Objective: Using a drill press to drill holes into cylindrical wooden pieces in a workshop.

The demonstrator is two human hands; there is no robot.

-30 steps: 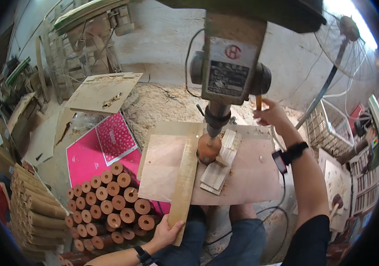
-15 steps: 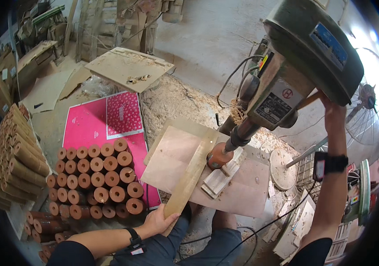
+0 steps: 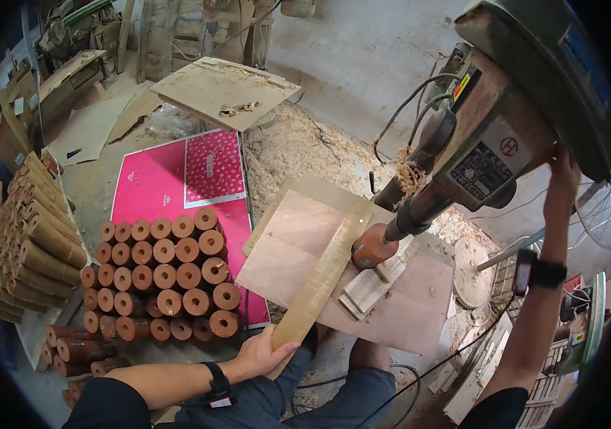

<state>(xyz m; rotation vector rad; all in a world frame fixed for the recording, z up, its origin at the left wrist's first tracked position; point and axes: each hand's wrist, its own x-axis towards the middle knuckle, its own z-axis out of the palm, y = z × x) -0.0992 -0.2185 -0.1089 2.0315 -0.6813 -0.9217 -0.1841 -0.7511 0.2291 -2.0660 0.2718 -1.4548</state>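
Observation:
My left hand is closed around the near end of a long, flat wooden strip. The strip slants away over the pinkish sheet-covered worktable; its far part lies beside a reddish-brown cylinder. That cylinder sits directly under the chuck of a green drill press, against small pale wooden blocks. High on the right, my right hand is raised to the side of the drill head, its fingers curled and partly hidden. What it grips shows poorly now; the earlier picture shows a wood-coloured handle there.
Drilled reddish-brown cylinders stand stacked on the left, near a pink printed sheet. Farther left is a pile of long brown rolls. Shavings cover the floor behind. A fan and cables are at right.
The whole view has shifted, so the drill press and table sit farther right in the picture. Both hands keep about the same places on the strip and at the drill head.

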